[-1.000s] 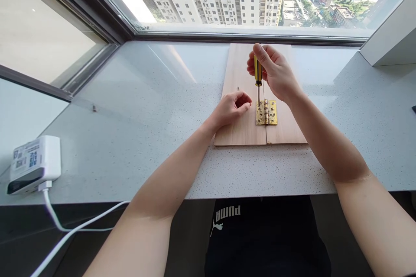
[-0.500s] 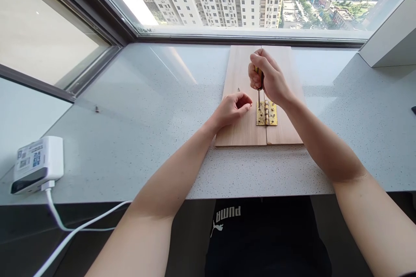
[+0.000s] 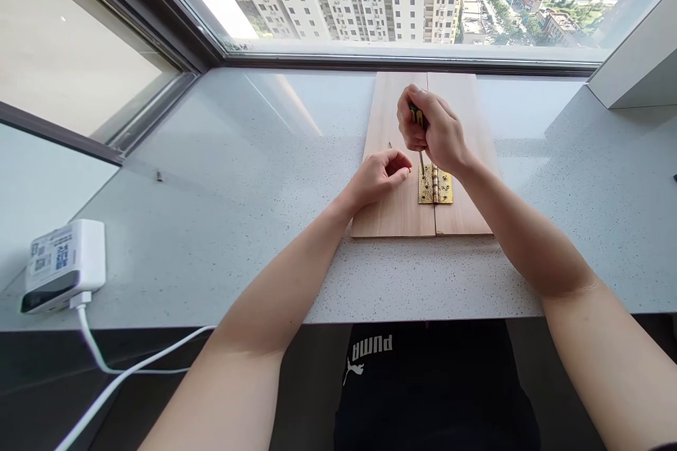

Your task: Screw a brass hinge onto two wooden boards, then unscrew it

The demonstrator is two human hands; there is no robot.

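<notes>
Closed around a black-and-yellow screwdriver (image 3: pixel 417 115), the right hand (image 3: pixel 443 130) sets its shaft upon the left leaf of a brass-coloured metal hinge (image 3: pixel 435 190) spanning two pale wooden boards (image 3: pixel 391 218). The right leaf seems screwed down, the left only partly. The left hand (image 3: pixel 373 180) curls narrowly (thin metal sliver (image 3: pixel 390 145) just beyond); whether it pinches anything, I cannot tell.

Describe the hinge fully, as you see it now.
The hinge is brass-coloured, metal by its look, with blotchy dark markings. It lies open and flat across the seam between two boards, its ribbed barrel along the gap and a leaf with holes on each side. The screwdriver, in the right hand, meets the left leaf near its top. Whether screws fill the holes is unclear.
</notes>
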